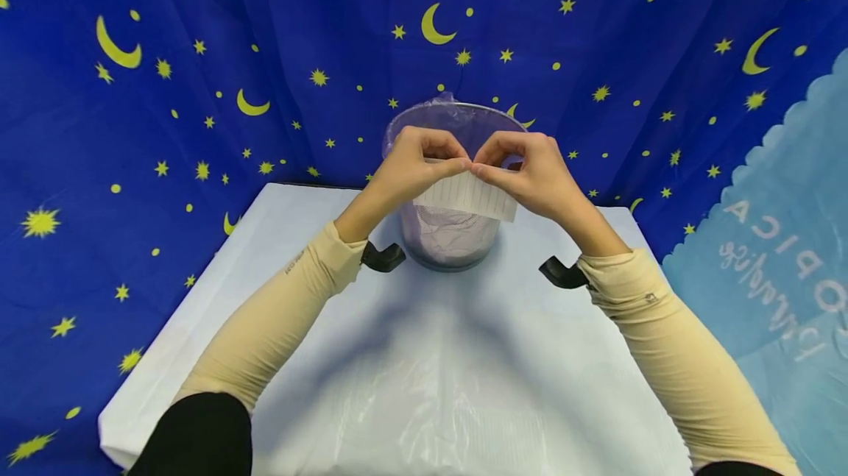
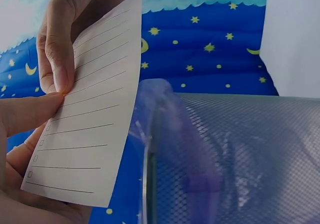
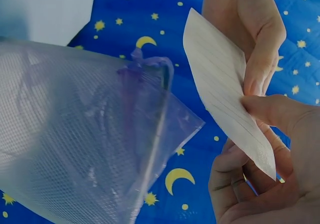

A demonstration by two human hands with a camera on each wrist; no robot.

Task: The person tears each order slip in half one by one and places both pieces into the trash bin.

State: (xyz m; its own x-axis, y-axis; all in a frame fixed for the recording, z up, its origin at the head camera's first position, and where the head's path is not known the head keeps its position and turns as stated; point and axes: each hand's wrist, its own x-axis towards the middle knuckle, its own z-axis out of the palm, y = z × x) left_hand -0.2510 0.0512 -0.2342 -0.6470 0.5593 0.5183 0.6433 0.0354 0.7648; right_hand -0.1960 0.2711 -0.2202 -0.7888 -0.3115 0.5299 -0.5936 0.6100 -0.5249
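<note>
A small sheet of lined paper point(image 1: 480, 196), with little checkboxes along one edge in the left wrist view, hangs between both hands. My left hand point(image 1: 424, 163) pinches its edge between thumb and fingers. Right beside it, my right hand point(image 1: 530, 171) pinches the same edge, the two thumb tips nearly touching. Below and behind the paper stands a mesh wastebasket point(image 1: 450, 240) lined with a thin purple plastic bag point(image 3: 142, 94). The paper is held over the near side of the basket's rim and looks whole in the left wrist view.
The basket stands on a white-covered table point(image 1: 437, 358) near its back edge. Behind hangs a blue curtain point(image 1: 331, 34) with yellow moons and stars. A light blue cloth point(image 1: 782, 240) with lettering hangs at the right.
</note>
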